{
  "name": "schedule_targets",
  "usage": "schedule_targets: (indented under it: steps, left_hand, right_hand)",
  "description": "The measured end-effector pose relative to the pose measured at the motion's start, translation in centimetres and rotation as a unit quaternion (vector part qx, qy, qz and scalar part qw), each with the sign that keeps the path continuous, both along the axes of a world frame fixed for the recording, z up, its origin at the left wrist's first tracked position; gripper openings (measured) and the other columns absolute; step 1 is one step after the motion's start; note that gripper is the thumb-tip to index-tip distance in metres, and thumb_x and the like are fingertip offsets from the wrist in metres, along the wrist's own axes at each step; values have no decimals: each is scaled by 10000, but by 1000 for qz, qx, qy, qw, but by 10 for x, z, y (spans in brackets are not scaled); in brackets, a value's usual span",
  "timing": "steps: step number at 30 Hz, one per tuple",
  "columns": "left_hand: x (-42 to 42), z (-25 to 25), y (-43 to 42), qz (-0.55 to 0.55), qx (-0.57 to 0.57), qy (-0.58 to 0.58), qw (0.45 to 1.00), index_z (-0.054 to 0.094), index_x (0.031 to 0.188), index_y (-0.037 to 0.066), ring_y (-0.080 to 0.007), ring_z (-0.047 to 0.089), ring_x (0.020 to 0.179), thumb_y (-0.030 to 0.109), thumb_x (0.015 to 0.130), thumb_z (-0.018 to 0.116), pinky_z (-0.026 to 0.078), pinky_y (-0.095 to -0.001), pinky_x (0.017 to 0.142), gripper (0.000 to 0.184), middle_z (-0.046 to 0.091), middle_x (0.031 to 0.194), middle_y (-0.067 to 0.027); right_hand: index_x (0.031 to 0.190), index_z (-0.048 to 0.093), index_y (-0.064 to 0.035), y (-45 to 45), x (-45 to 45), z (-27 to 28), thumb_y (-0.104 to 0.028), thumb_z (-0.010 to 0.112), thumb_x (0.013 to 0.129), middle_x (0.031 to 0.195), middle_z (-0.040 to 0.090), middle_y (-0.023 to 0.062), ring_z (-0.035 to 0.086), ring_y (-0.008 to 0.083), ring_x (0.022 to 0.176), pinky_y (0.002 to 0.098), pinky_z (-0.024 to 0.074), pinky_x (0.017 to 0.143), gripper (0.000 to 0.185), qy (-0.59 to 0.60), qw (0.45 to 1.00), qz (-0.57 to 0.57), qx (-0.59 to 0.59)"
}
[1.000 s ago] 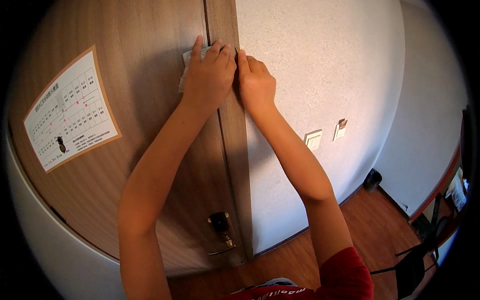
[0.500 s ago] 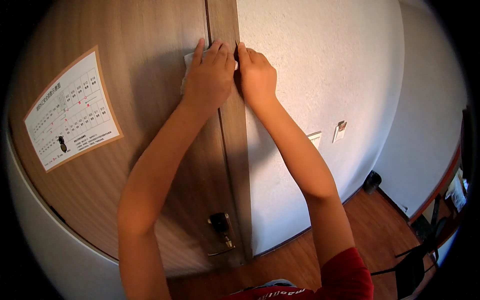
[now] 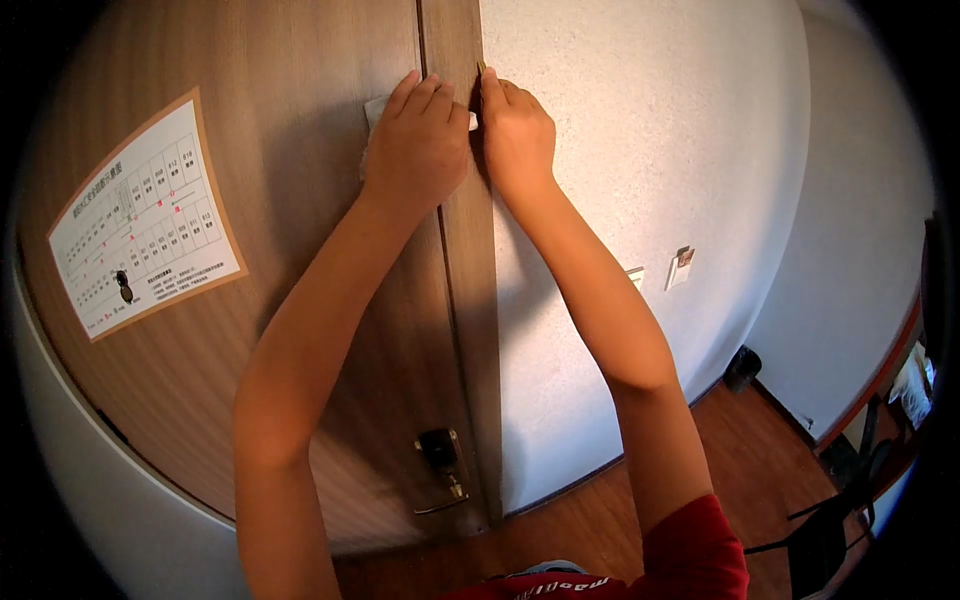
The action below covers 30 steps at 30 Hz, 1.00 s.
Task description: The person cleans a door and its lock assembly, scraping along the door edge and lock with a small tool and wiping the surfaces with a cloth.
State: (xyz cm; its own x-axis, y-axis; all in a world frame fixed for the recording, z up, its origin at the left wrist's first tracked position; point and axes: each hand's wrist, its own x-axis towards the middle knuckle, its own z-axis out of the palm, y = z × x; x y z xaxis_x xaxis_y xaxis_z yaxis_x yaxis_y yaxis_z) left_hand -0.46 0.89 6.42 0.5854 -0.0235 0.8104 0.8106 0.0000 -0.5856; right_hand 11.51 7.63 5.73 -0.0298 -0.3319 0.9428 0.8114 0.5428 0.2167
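On head cam I've got L hand (image 3: pixel 420 150) over white cloth (image 3: pixel 374 112), spanning door (image 3: pixel 300 50) & frame (image 3: pixel 453 40); R hand (image 3: pixel 521 140) pinching thin yellowish sliver (image 3: pixel 481 65) at frame's wall-side edge. Notice (image 3: pixel 150 225) on door, far L.

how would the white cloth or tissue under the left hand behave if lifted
The white cloth or tissue would probably droop, since its edge looks thin and uneven. It is likely light: little of it shows around the left hand.

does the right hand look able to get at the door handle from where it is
Probably not from there: the right hand is beside the door frame, well above the door handle, though nothing visible blocks the way down.
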Motion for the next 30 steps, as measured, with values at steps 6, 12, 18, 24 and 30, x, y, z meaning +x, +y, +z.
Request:
schedule_targets:
  steps: [6, 12, 18, 24, 30]
  left_hand:
    - [-1, 0, 2, 3, 3, 2, 1000, 603, 896, 1, -288, 540, 1097, 92, 751, 567, 321, -432, 1056, 175, 599, 1079, -173]
    - [1, -2, 1, 6, 7, -1, 1000, 605, 899, 2, -289, 537, 1101, 89, 756, 569, 318, -431, 1059, 171, 598, 1083, -173]
    - [1, -3, 1, 11, 5, -4, 1000, 599, 919, 2, -288, 525, 1121, 89, 762, 566, 307, -429, 1066, 182, 590, 1098, -166]
    - [5, -2, -7, -13, 74, -13, 997, 595, 928, 26, -278, 539, 1061, 83, 762, 573, 340, -434, 1022, 177, 584, 1017, -135]
    - [13, 88, 54, 91, 77, -56, 991, 588, 853, 28, -269, 558, 886, 73, 738, 596, 457, -406, 796, 123, 576, 903, -98]
  right_hand:
    - [1088, 585, 58, -1, 0, -2, -24, 580, 729, 845, 628, 121, 615, 234, 749, 291, 519, 585, 368, -3, 1000, 6, -5]
    - [1083, 586, 57, -8, 0, -1, -24, 579, 728, 839, 628, 118, 617, 235, 741, 292, 522, 597, 364, -3, 999, -3, -47]
    - [1088, 585, 45, -11, 5, 2, -21, 572, 753, 835, 632, 138, 619, 255, 744, 328, 524, 607, 342, -23, 996, 21, -86]
    - [1012, 650, 7, -38, 33, -69, 5, 614, 811, 896, 667, 173, 665, 283, 771, 338, 533, 678, 204, 69, 985, 125, -93]
    - [1019, 643, 18, -57, 51, -157, 11, 630, 821, 881, 667, 182, 671, 266, 772, 309, 540, 672, 198, 35, 972, 156, -172]
